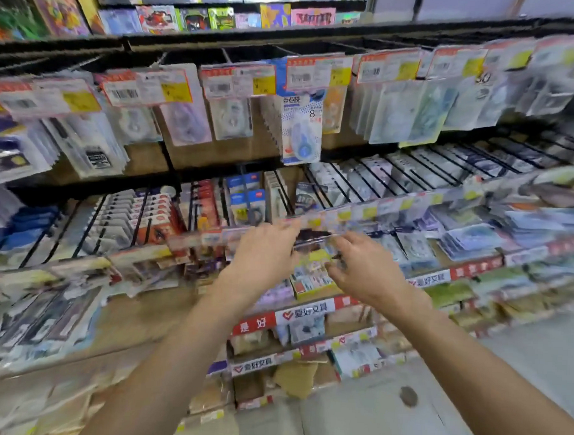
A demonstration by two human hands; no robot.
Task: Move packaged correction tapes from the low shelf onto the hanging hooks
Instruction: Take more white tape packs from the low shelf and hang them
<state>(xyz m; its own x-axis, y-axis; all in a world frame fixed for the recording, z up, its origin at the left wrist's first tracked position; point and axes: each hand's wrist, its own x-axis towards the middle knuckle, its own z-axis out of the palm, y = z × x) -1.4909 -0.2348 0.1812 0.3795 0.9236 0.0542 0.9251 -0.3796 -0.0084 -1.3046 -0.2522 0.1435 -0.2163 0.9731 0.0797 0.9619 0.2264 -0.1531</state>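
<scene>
Left hand (265, 252) and right hand (363, 268) pinch a blurred dark packet (314, 239); hanging packs (301, 130) above.

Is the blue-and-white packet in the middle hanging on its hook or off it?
Hanging. The blue-and-white packet dangles upright below a price tag, clear of both hands.

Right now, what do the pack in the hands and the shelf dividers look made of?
Pack: likely glossy clear plastic over printed card, too blurred to confirm. Both the left hand and the right hand hold it. Dividers: thin black rods, probably coated metal wire.
</scene>
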